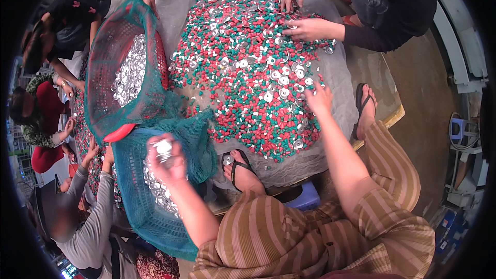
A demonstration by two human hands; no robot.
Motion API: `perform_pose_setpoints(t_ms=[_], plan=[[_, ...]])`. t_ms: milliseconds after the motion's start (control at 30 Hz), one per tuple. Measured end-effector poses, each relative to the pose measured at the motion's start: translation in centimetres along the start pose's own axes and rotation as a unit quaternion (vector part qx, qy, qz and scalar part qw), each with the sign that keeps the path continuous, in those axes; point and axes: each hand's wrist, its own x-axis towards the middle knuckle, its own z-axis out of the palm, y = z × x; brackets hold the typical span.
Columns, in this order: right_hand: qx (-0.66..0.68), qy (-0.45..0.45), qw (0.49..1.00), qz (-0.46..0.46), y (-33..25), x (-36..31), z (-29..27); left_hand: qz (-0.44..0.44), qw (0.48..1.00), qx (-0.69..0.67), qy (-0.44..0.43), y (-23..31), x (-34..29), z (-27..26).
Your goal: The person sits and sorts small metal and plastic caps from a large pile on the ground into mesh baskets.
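My left hand [166, 161] is raised over a blue basket [135, 196] lined with green netting. Its fingers are closed round several shiny round metal pieces [164, 148], slightly blurred. More metal pieces [164, 196] lie in that basket. On the right, my right hand [319, 98] reaches onto a wide pile of small red, green and white pieces [243, 108], its fingers apart. Round metal pieces [283, 80] with raised centres are scattered on the pile, some beside those fingertips. Whether anything is under the fingertips is hidden.
A red netted basket [161, 59] with metal pieces stands beyond the blue one. Across the pile, another person's hands [307, 28] sort pieces. Several people work at the left. My sandalled feet [242, 173] stand at the sheet's edge, by a blue stool [305, 196].
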Motion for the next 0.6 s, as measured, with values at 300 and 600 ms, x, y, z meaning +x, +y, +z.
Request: perform_pose_setpoints(t_ms=[300, 600], plan=[[-0.045, 0.020, 0.980, -0.194, 0.4, -2.2, 3.0, 0.362, 0.337, 0.854, 0.163, 6.1, -0.8, -1.5], [0.091, -0.008, 0.987, -0.133, -3.5, -4.4, 0.5, -0.284, 0.373, 0.883, -0.016, -9.2, -2.8, -4.4]])
